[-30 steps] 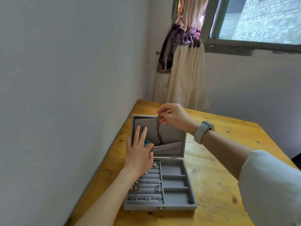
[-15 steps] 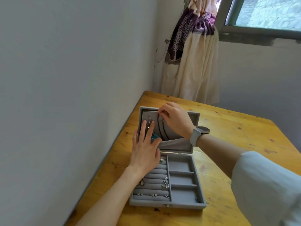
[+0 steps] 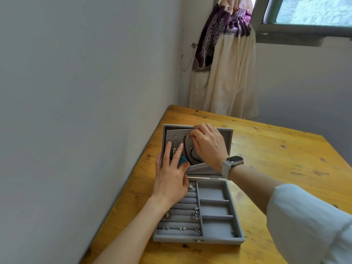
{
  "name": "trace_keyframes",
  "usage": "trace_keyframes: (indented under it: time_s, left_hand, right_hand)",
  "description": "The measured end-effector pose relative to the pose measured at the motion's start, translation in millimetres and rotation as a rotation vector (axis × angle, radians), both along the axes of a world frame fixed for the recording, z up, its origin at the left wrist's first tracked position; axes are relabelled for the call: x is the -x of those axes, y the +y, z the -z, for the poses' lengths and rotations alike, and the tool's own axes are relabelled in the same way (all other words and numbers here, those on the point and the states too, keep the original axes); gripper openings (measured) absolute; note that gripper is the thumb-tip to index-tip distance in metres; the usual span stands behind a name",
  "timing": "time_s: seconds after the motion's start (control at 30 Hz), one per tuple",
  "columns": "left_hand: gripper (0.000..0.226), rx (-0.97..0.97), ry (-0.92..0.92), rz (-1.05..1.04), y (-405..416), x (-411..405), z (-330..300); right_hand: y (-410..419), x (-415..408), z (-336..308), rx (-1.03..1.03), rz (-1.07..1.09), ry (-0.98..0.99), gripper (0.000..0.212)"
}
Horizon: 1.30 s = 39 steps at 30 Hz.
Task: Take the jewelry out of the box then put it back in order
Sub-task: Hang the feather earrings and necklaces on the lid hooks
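Now 1 box (image 3: 198, 240): left hand (image 3: 171, 180) flat, right hand (image 3: 207, 145) pinching 1 necklace (image 3: 185, 149).

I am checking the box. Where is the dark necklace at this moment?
In the head view the dark necklace hangs on the inside of the open lid, just right of the left hand; the right hand pinches its top.

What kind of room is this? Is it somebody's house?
Probably a room in a home, though I can't be sure. A patterned curtain hangs tied beside a window, and a plain wooden table stands in the corner against bare walls, with a grey jewelry box open on it.
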State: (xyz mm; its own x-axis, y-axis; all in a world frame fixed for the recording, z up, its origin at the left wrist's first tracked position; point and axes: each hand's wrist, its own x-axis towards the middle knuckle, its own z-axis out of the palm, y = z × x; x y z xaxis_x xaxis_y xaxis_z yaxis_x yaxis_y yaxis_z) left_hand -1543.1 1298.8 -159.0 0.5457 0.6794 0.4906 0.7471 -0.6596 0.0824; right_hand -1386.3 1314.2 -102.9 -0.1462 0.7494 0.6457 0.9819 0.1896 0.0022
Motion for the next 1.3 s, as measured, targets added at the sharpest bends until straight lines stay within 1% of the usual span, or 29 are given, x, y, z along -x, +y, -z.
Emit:
trace_keyframes:
  time_s: [0.07,0.13,0.23,0.3,0.4,0.5,0.6,0.7,0.8,0.87,0.97,1.07,1.17,1.23,1.3]
  left_hand:
    - [0.035,-0.020,0.034,0.001,1,-1,-1]
    - [0.039,-0.039,0.079,-0.016,1,-3,-3]
    - [0.045,-0.073,0.133,-0.038,1,-4,-3]
    - [0.049,-0.089,0.152,-0.041,0,-2,-1]
    - [0.055,-0.092,0.135,-0.055,-8,0,1]
    - [0.053,-0.079,0.043,-0.036,-26,-10,3]
    - [0.049,-0.012,-0.038,0.091,-52,-43,3]
    - [0.046,0.143,-0.066,0.220,-82,-91,0]
    - [0.049,0.409,0.013,0.314,-113,-144,-2]
    - [0.053,0.498,0.112,0.339,-130,-177,6]
    - [0.054,0.573,0.236,0.346,-148,-216,26]
    - [0.054,0.549,0.335,0.290,-156,-231,48]
    - [0.055,0.484,0.349,0.251,-159,-232,59]
    - [0.055,0.475,0.343,0.251,-158,-232,61]
    - [0.055,0.467,0.336,0.248,-159,-232,61]
  right_hand:
    - [-8,-1,8,0.026,0.006,0.012,0.018]
    - [-18,-3,18,0.061,0.003,-0.046,0.026]
    - [-36,-10,34,0.144,-0.008,-0.151,0.030]
    - [-50,-16,43,0.174,-0.007,-0.159,0.032]
    - [-76,-25,52,0.167,-0.026,-0.058,0.034]
    - [-111,-41,60,0.178,-0.008,0.073,0.034]
    - [-152,-69,69,0.214,0.066,0.212,0.032]
    - [-197,-108,74,0.250,0.191,0.312,0.030]
    - [-236,-154,80,0.304,0.388,0.377,0.027]
    - [-254,-185,83,0.328,0.543,0.439,0.027]
    - [-267,-229,85,0.393,0.743,0.481,0.029]
    - [-268,-257,87,0.515,0.824,0.525,0.037]
    - [-261,-271,88,0.654,0.817,0.583,0.043]
    - [-256,-274,91,0.696,0.805,0.589,0.038]
    - [-254,-272,95,0.629,0.802,0.585,0.028]
